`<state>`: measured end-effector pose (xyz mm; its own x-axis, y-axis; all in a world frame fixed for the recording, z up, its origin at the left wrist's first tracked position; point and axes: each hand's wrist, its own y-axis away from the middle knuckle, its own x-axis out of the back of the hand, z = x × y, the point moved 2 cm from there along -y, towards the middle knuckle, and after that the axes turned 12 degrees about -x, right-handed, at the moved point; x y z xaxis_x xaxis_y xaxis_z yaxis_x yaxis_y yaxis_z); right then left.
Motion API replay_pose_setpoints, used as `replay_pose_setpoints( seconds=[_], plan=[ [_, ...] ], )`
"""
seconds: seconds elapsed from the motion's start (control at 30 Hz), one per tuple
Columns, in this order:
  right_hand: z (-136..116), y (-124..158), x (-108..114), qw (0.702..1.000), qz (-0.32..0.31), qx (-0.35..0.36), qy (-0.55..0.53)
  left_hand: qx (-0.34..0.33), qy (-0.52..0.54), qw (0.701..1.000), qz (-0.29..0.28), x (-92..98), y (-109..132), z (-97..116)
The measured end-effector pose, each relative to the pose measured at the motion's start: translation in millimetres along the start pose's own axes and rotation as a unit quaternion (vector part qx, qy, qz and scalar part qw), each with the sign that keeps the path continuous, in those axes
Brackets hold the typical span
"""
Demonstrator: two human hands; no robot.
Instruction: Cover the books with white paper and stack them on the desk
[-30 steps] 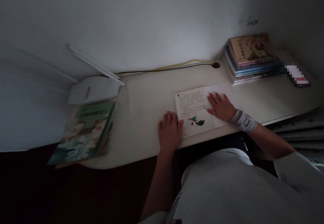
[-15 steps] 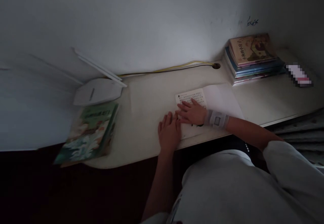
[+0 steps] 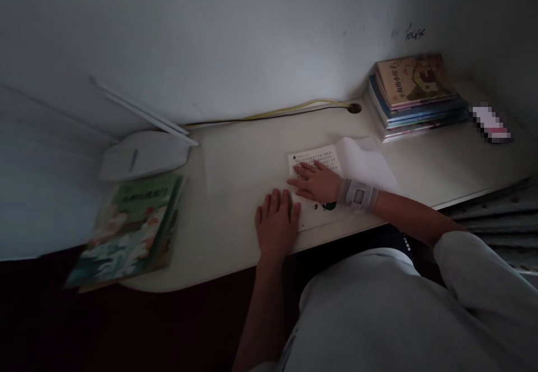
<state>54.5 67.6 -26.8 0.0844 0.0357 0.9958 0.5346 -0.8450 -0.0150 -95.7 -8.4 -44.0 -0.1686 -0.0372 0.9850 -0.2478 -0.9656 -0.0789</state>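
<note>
A: Main item, pos.?
B: Open booklet (image 3: 372,167) flat on the counter (image 3: 239,176), front edge side, ctr-right. L page has printed txt w/ a small green pic near the bottom; R page plain white, top uneven nr the fold.

A: R hand (image 3: 317,184), cond.?
B: Palm down across the L page, fingers spread apart, covering part of the txt. Grey wristband (image 3: 359,195) on that wrist.

A: L hand (image 3: 277,223)?
B: Laid on the counter, palm down, fingers extended, slightly apart. Thumb at the booklet's L edge; can't tell if it's pressing on the paper.

A: Items to the L?
B: White router (image 3: 145,156) w/ antennas, nr the wall (image 3: 252,36). Just in front of it, a green picture book (image 3: 130,226) atop at least 1 other, corner overhanging the counter. Cover a bit blurred.

A: Rear & R?
B: Yellow & black cables (image 3: 277,113) run along the wall to a round hole (image 3: 354,108). Book stack (image 3: 420,97) R of the hole, tan cover on top. Beside it, a phone-like item (image 3: 490,122), pixelated, detail n/a. Dark scribble (image 3: 415,33) on the wall above the stack.
</note>
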Motion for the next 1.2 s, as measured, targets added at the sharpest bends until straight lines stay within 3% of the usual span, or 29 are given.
replay_pose_setpoints(
  seconds=[0.17,0.27,0.47,0.7,0.93,1.0,1.1,1.2],
  plan=[
    [52,13,6,0.992,-0.004,-0.122,0.023,0.003,-0.003,1.0,-0.014,0.4,0,0],
    [73,22,3,0.989,-0.004,-0.149,0.004,0.0,-0.008,1.0,-0.008,-0.8,-1,0],
    [75,25,-5,0.985,-0.016,-0.169,-0.014,-0.002,-0.007,1.0,-0.012,-0.5,0,1],
    [79,28,2,0.984,-0.028,-0.174,-0.005,-0.001,-0.004,1.0,-0.014,2.8,0,4],
    [72,50,9,0.983,-0.018,-0.183,0.023,0.004,0.003,1.0,0.016,11.4,-2,14],
    [67,57,7,0.988,-0.006,-0.155,0.02,-0.014,0.048,0.999,0.016,12.9,-5,22],
    [60,64,-1,0.99,0.018,-0.14,0.002,-0.028,0.201,0.979,0.009,12.4,-11,29],
    [58,67,-10,0.988,0.042,-0.15,-0.008,0.042,0.401,0.914,0.045,14.9,-16,21]
  ],
)
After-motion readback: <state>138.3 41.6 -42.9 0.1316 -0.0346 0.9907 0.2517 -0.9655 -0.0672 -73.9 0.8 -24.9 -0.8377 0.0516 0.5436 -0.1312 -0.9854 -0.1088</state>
